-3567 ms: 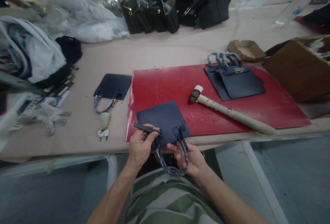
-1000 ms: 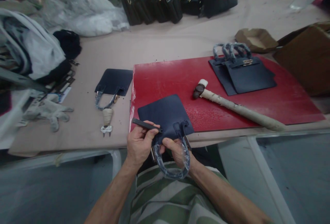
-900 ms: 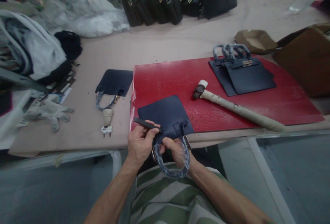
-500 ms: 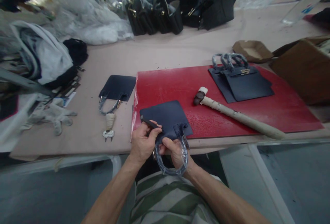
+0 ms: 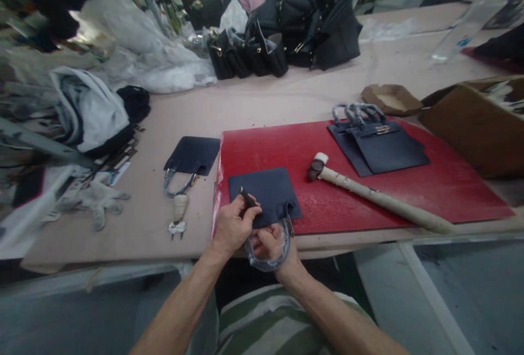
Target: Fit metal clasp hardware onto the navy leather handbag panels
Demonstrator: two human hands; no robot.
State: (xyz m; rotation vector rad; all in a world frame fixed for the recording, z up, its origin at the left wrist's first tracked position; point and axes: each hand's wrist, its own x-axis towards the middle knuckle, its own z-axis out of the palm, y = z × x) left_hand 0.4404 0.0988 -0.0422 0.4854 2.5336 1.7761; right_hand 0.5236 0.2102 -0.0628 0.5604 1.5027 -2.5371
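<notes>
My left hand is closed in a pinch on a short dark strip with a small metal-looking end, held over a navy bag panel. That panel lies on a red board, its plastic-wrapped handle towards me. Within the handle loop, at the panel's near edge, my right hand has its fingers curled; what they grip is hidden. A hammer with a wrapped handle rests on the board to the right. Left of the board lie another navy panel and a two-pronged tool.
More handled navy panels lie stacked at the board's right. Beside them are a cardboard tray and a brown box. Black bags stand at the back. A grey glove lies left. People are visible in the background.
The view has tilted up, showing more background. The strip in my left hand has turned so its end points more upward. My right thumb has come away from the panel's near edge.
</notes>
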